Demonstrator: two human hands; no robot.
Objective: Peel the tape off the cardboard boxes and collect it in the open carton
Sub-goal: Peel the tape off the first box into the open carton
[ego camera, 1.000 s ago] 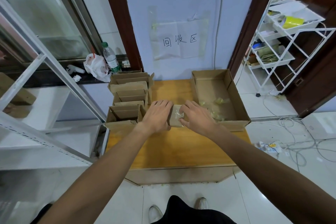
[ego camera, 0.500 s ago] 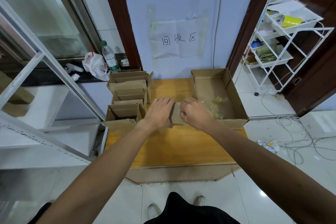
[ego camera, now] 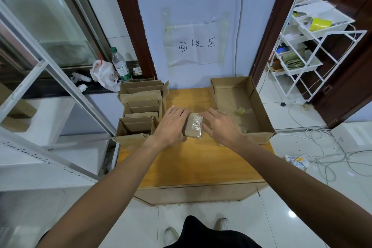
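Two hands meet on a small cardboard box at the tabletop's centre. The left hand lies flat, pressing its 9 o'clock side. The right hand has straightish fingers on the clear tape — pinching or not, I cannot tell. The open carton sits at 2 o'clock, with tape scraps inside.

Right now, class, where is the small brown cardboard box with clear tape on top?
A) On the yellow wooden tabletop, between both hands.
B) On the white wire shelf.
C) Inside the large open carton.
A: the small brown cardboard box lies on the yellow wooden tabletop, the left hand and right hand touching it from either side.
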